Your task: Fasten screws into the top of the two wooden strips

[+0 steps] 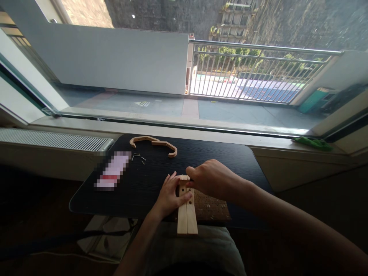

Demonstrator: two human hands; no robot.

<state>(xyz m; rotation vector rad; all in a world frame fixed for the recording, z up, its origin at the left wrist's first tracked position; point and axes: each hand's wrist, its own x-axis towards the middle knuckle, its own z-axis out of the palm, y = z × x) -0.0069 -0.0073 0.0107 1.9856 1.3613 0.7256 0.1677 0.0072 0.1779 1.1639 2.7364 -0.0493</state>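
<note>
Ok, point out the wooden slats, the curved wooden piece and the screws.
wooden slats [187, 219]: head view, bare near end.
curved wooden piece [165, 144]: head view, right-hand curve.
screws [138, 156]: head view, middle of the cluster.

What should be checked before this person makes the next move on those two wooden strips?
1. Two pale wooden strips lie side by side, edges together: ok.
2. Left hand presses flat on them: ok.
3. Right hand is curled at their far end; what it grips is hidden: cannot tell.
4. Brown cork board lies under the strips: ok.
5. Strips fully supported: their near ends overhang the black table: probably not ok.
6. Small dark screws lie apart from the hands, near the curved wooden piece: ok.
</note>
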